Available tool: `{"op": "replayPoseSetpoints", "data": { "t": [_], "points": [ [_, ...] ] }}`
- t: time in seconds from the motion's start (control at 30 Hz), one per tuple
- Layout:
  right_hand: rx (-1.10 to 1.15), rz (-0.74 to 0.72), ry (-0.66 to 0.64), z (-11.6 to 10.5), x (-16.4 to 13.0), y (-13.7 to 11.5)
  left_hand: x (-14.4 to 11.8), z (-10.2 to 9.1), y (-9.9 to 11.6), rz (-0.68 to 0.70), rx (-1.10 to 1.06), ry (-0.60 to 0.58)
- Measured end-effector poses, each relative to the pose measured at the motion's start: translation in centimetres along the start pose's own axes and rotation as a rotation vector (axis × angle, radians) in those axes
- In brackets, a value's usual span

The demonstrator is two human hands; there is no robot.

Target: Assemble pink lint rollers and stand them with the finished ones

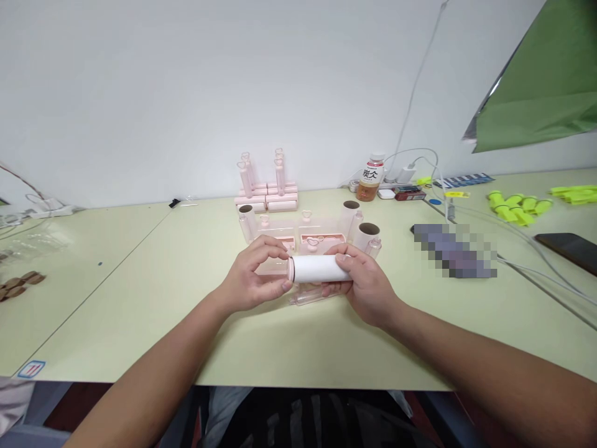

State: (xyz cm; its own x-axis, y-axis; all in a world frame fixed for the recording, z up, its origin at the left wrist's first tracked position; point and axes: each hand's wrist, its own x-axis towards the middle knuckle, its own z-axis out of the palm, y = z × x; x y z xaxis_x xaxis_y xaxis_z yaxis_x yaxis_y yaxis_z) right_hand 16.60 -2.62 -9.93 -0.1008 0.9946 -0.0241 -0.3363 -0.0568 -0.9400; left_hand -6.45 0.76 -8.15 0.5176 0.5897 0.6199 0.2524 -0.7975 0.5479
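White roll (321,268) is gripped by the right hand (368,283); its pink end cap (290,269) is pinched by the left hand (252,277), not yet pushed fully on. More rolls (368,235) wait just behind.

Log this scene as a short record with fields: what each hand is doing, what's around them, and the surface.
left hand: left hand pinches the pink end of the white roll with its fingers
right hand: right hand grips the roll's other end
roll: horizontal, held above the table
behind hands: pink parts, cardboard-core rolls
far right: drink bottle, yellow parts, cables
surface: pale green table
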Motion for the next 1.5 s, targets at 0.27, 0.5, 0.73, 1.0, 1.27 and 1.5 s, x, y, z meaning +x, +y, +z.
{"op": "replayPoseSetpoints", "data": {
  "t": [0.27, 0.5, 0.73, 1.0, 1.27, 1.5],
  "points": [
    [-0.061, -0.013, -0.024, -0.1, 0.1, -0.1, 0.0, 0.0, 0.0, 0.000, 0.058, -0.013],
    [0.044, 0.020, 0.016, 0.1, 0.1, -0.4, -0.1, 0.4, -0.1, 0.126, 0.134, 0.130],
    [0.148, 0.046, 0.055, 0.5, 0.1, -0.7, -0.1, 1.7, 1.1, 0.254, 0.193, 0.057],
    [0.176, 0.025, 0.049, 0.6, 0.0, -1.1, 0.0, -0.9, 0.3, -0.160, 0.482, -0.224],
    [0.193, 0.036, 0.070, 0.5, 0.3, -1.0, 0.0, -0.4, 0.4, -0.283, 0.855, -0.596],
    [0.203, 0.032, 0.078, 0.5, 0.3, -0.9, -0.2, 0.3, 0.5, -0.359, 0.899, -0.656]
  ]
}}
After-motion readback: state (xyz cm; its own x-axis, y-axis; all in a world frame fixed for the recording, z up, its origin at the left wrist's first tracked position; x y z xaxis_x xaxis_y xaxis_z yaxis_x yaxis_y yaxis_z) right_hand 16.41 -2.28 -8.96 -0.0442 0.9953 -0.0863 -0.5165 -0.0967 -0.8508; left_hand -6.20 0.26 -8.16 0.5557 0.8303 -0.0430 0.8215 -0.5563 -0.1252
